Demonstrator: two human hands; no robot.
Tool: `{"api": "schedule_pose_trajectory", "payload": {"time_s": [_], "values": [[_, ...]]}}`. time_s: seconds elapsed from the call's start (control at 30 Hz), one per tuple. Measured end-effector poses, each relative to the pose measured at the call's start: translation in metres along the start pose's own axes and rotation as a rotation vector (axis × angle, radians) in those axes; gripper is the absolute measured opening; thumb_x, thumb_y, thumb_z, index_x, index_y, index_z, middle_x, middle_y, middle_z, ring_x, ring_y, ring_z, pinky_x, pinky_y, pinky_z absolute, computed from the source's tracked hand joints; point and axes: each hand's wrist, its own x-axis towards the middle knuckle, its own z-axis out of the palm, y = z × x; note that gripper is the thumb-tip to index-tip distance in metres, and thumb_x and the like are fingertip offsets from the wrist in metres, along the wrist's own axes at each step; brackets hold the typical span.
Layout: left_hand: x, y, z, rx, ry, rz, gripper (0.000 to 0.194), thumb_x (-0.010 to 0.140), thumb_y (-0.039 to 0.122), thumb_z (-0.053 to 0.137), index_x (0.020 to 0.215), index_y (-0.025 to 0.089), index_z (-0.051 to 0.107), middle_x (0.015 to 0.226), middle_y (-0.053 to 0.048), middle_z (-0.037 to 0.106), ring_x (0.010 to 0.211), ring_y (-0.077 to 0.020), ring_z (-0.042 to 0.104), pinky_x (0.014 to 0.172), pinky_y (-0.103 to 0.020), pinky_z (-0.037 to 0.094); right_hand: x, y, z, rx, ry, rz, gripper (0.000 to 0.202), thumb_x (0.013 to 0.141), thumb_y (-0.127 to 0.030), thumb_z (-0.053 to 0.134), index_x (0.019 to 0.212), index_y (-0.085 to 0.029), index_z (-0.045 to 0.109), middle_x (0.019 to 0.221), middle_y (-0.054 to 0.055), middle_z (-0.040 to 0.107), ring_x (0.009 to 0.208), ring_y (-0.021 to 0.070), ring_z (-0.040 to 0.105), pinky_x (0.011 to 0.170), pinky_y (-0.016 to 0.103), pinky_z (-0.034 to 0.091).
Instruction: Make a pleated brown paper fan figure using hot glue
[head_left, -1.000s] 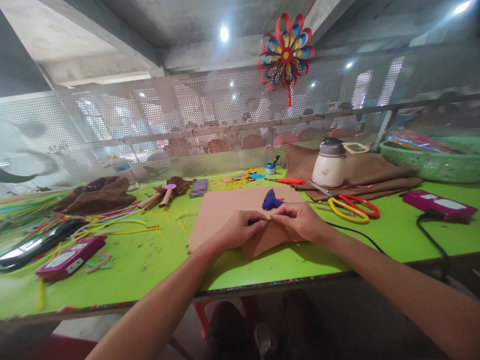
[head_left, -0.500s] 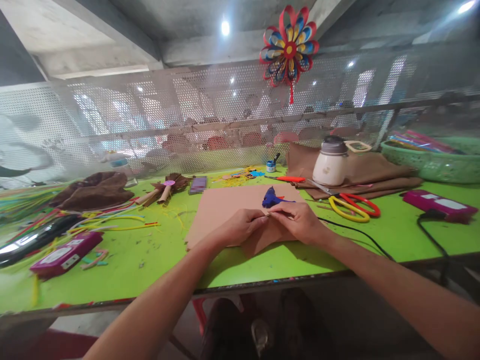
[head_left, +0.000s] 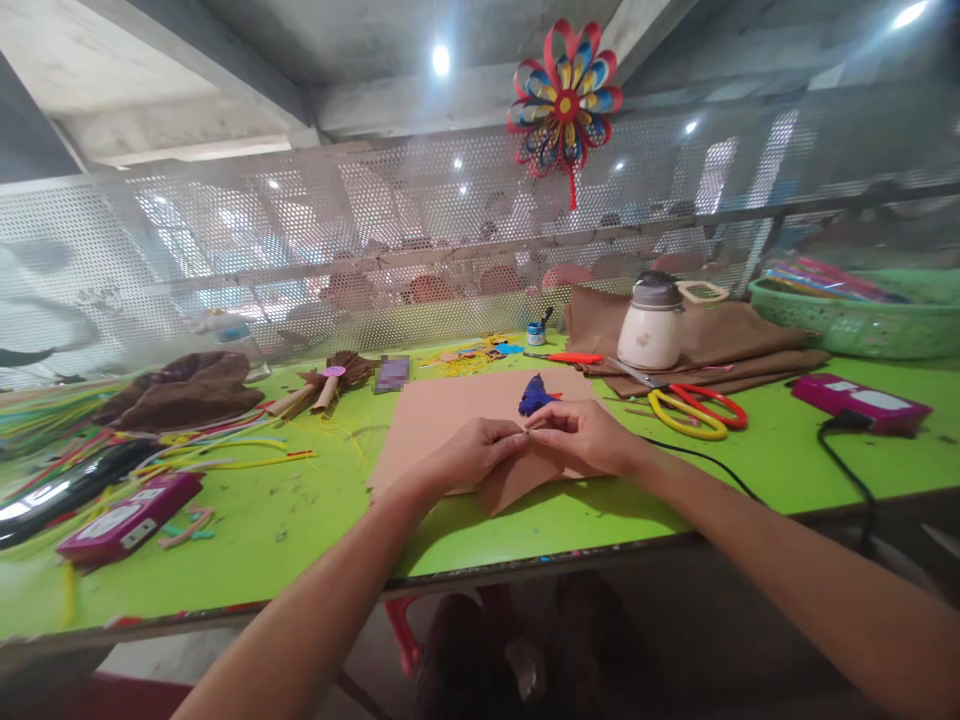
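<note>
My left hand (head_left: 478, 452) and my right hand (head_left: 581, 435) meet over the front of a tan-brown sheet (head_left: 442, 410), their fingertips pinched together. Between them they grip a smaller brown piece (head_left: 514, 482), whose pointed lower part hangs toward the table edge. Whether it is paper or felt I cannot tell. The exact spot being pinched is mostly covered by my fingers. Just behind my right fingers lies a blue glue gun (head_left: 535, 394), resting on the sheet, with a black cord running off to the right.
Scissors with yellow and red handles (head_left: 690, 412), a cream bottle (head_left: 649, 325) and folded brown cloth (head_left: 757, 335) are at right, beside a green basket (head_left: 825, 318). Purple power strips (head_left: 131, 520) lie at both sides. A brown wrapped bundle (head_left: 330, 378) sits back left.
The camera view has shifted slightly. Both hands stay together on the brown piece, with my right fingers a little more spread and bent over the pinch.
</note>
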Motion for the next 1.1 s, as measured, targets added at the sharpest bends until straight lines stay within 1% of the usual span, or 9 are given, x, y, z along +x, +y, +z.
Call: {"api": "schedule_pose_trajectory", "payload": {"time_s": [0.13,0.23,0.33,0.4,0.57,0.77,0.87,1.0,1.1], "values": [[-0.002,0.000,-0.004,0.015,-0.021,0.009,0.034,0.087,0.042,0.040,0.093,0.016,0.062,0.084,-0.001,0.063,0.074,-0.0129,0.052,0.065,-0.021,0.039,-0.001,0.000,-0.004,0.078,0.053,0.037,0.026,0.074,-0.036,0.063,0.084,-0.013,0.064,0.075,0.004,0.065,0.067,0.0135,0.057,0.062,0.025,0.044],[-0.005,-0.006,-0.012,0.054,-0.025,-0.036,0.033,0.087,0.043,0.041,0.082,0.016,0.060,0.071,0.000,0.061,0.065,-0.0120,0.052,0.061,-0.022,0.038,0.000,0.000,-0.011,0.055,0.158,0.007,0.025,0.073,-0.037,0.064,0.081,-0.013,0.064,0.073,0.003,0.063,0.066,0.0125,0.054,0.062,0.025,0.042],[-0.006,-0.013,-0.019,-0.003,-0.034,-0.032,0.035,0.088,0.042,0.040,0.073,0.015,0.057,0.062,0.001,0.057,0.061,-0.0117,0.054,0.061,-0.022,0.040,0.002,0.000,-0.016,0.043,0.203,0.016,0.026,0.072,-0.039,0.065,0.080,-0.013,0.064,0.072,0.002,0.061,0.066,0.0123,0.052,0.061,0.025,0.041],[-0.006,-0.016,-0.021,-0.081,-0.058,-0.034,0.034,0.088,0.043,0.041,0.079,0.015,0.057,0.063,0.000,0.057,0.060,-0.0122,0.057,0.060,-0.023,0.042,0.002,0.001,-0.018,0.074,0.205,0.038,0.028,0.071,-0.039,0.065,0.080,-0.013,0.064,0.070,0.002,0.060,0.064,0.0118,0.051,0.060,0.025,0.039],[-0.007,-0.018,-0.020,-0.296,-0.109,-0.082,0.038,0.088,0.041,0.041,0.111,0.014,0.054,0.072,-0.003,0.063,0.060,-0.0141,0.062,0.063,-0.027,0.048,0.003,0.003,-0.016,0.126,0.247,0.106,0.031,0.068,-0.043,0.067,0.077,-0.014,0.064,0.067,0.000,0.058,0.059,0.0099,0.046,0.056,0.023,0.035],[-0.008,-0.024,-0.019,-0.392,-0.021,-0.098,0.033,0.081,0.035,0.055,0.106,0.013,0.059,0.075,-0.003,0.061,0.065,-0.0143,0.062,0.066,-0.028,0.048,0.005,0.009,-0.015,0.168,0.279,0.132,0.034,0.065,-0.046,0.068,0.077,-0.014,0.064,0.061,-0.002,0.054,0.052,0.0085,0.040,0.049,0.023,0.030],[-0.008,-0.029,-0.020,-0.478,-0.009,-0.103,0.031,0.082,0.035,0.054,0.104,0.014,0.061,0.078,-0.004,0.061,0.066,-0.0139,0.062,0.069,-0.029,0.048,0.004,0.011,-0.017,0.183,0.260,0.129,0.035,0.064,-0.047,0.069,0.078,-0.015,0.064,0.064,-0.001,0.055,0.054,0.0090,0.042,0.051,0.023,0.031],[-0.009,-0.035,-0.019,-0.620,-0.050,-0.126,0.029,0.080,0.033,0.057,0.102,0.015,0.061,0.085,-0.005,0.062,0.064,-0.0130,0.062,0.069,-0.031,0.048,0.002,0.009,-0.017,0.194,0.190,0.183,0.035,0.064,-0.046,0.069,0.075,-0.015,0.063,0.062,-0.002,0.054,0.054,0.0087,0.043,0.051,0.023,0.032],[-0.010,-0.034,-0.018,-0.627,-0.062,-0.142,0.028,0.078,0.034,0.059,0.098,0.015,0.062,0.078,-0.003,0.061,0.059,-0.0129,0.061,0.063,-0.030,0.048,0.002,0.005,-0.014,0.148,0.163,0.184,0.032,0.064,-0.043,0.071,0.072,-0.014,0.061,0.063,-0.001,0.056,0.057,0.0093,0.045,0.054,0.023,0.034]]}}
